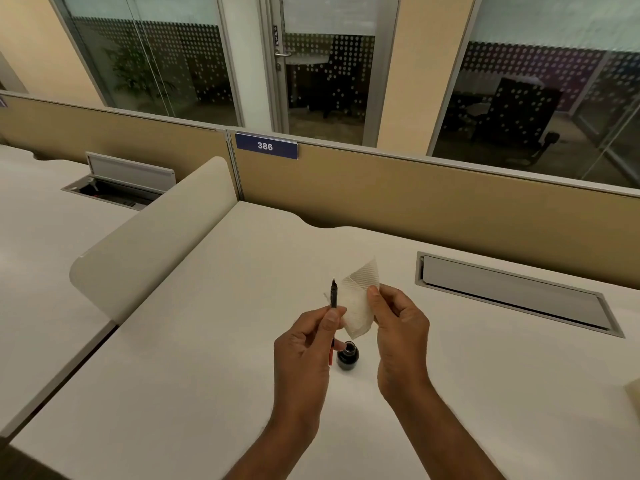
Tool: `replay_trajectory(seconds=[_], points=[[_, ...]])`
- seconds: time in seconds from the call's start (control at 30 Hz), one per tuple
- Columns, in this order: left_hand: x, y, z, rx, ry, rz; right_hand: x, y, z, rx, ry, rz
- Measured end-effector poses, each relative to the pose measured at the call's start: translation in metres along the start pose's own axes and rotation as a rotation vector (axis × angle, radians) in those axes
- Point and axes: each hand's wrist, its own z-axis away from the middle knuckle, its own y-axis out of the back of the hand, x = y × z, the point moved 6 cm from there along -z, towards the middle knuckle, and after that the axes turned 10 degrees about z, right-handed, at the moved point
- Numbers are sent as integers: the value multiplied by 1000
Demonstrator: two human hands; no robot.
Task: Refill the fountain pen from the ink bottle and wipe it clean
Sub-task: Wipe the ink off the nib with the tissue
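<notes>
**Bare forearms hold pen and tissue above open ink bottle**

Two bare forearms reach in from the near edge of the pale surface (207,341), both hands raised above it. The left grip (304,351) is closed on the fountain pen (334,294), thumb and fingers pinching the dark barrel so that it stands almost upright with the nib pointing up and away. A red stretch of the pen shows below the thumb. The right grip (401,334) pinches a white ribbed tissue (358,306) between thumb and fingertips, just right of the pen. A sliver of the tissue shows on the pen's far side, and whether paper and barrel touch cannot be told.

Below and between the hands, the small ink bottle (348,356) stands upright on the surface with its mouth uncovered, dark ink inside. It sits well short of the far edge.

Toward the right far corner, a closed grey cable hatch (512,292) lies flush in the surface. A rounded cream divider (156,237) rises along the left edge. On the tan partition (415,188) at the far edge hangs a blue plate (266,146) reading 386, with glass-walled rooms behind.
</notes>
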Motion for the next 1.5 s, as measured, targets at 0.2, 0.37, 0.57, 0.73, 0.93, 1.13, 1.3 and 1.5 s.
replay_trajectory(seconds=[0.2, 0.37, 0.57, 0.73, 0.93, 1.13, 1.3, 1.5], points=[[-7, 0, -2, 20, 108, 72, 1, 0, 20, -94, -45, 17], [-10, -3, 1, -18, 160, 215, 2, 2, 33, -165, -69, 36], [-17, -6, 4, -42, 216, 349, 7, 3, 43, -212, -70, 100], [-21, -3, 4, -39, 216, 304, 5, 4, 46, -267, -56, 154], [-29, 2, 4, -15, 223, 258, 7, 6, 47, -300, -87, 115], [-32, 5, 5, -8, 252, 290, 10, 7, 48, -280, -77, 186], [-33, 3, 6, -33, 264, 317, 9, 11, 50, -259, -87, 166], [-34, 1, 8, -40, 247, 275, 8, 13, 52, -256, -105, 161]])
